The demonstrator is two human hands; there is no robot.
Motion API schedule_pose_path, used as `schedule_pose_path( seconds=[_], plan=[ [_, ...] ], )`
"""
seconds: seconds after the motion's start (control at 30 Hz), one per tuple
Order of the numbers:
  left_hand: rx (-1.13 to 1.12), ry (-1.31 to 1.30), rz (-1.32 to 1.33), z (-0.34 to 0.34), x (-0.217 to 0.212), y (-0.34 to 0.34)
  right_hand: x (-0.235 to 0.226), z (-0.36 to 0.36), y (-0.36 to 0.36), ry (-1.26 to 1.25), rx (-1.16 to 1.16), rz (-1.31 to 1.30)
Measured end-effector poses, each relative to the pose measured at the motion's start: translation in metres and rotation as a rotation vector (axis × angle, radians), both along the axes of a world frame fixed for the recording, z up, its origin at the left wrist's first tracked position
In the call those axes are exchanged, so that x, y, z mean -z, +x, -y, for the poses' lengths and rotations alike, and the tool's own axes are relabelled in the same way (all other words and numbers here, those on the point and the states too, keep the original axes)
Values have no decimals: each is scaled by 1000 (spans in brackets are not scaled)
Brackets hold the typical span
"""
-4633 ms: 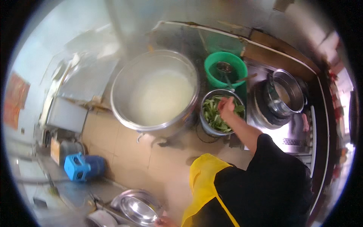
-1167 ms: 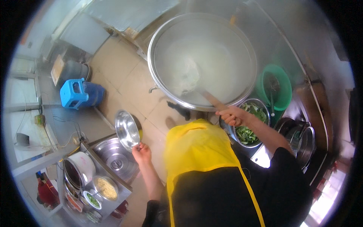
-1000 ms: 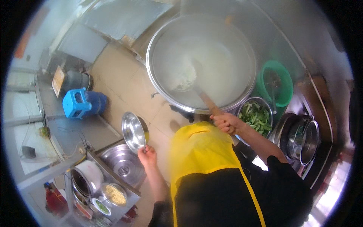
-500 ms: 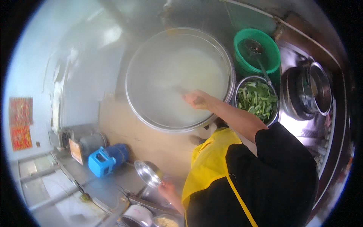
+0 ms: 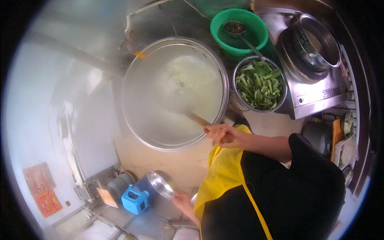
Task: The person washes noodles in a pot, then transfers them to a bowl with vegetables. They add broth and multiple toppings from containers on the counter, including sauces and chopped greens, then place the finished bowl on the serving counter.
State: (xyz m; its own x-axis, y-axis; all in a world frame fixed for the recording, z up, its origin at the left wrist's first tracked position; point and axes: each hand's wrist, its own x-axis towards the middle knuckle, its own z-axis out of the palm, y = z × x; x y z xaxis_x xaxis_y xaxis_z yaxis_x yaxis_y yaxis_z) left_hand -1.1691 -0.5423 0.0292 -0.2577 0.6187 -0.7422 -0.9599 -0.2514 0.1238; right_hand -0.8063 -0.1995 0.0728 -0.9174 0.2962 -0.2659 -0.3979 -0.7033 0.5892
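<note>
Right hand clenched round wooden-handled scoop in big pot, far centre; likely heavy loaded, hold mid-handle. Left hand's fingers grasp steel bowl by rim, near left; probably light, stiff, slippery.

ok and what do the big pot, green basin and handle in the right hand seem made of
Big pot: metal, probably stainless steel; silvery, with a bright reflective rim.
Green basin: apparently plastic, smooth, judging by its even colour.
Handle in the right hand: likely wood, from its dull brown look; no grain is clear.
</note>
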Motion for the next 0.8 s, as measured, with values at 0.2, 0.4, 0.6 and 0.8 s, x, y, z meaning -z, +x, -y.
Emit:
schedule_pose_path(
  seconds=[0.2, 0.4, 0.6, 0.8],
  plan=[
    [68, 60, -199, -35, -8, -17, 0, -66, 21, -167, 224, 102],
    [8, 99, -114, -42, -2, -12, 3, -103, 21, 523, -173, 604],
    [24, 114, -149, -16, -5, 18, -5, -57, 22, 882, -295, 892],
    [-59, 61, -216, -14, -6, 30, -4, -45, 32, 217, -91, 70]
  ],
)
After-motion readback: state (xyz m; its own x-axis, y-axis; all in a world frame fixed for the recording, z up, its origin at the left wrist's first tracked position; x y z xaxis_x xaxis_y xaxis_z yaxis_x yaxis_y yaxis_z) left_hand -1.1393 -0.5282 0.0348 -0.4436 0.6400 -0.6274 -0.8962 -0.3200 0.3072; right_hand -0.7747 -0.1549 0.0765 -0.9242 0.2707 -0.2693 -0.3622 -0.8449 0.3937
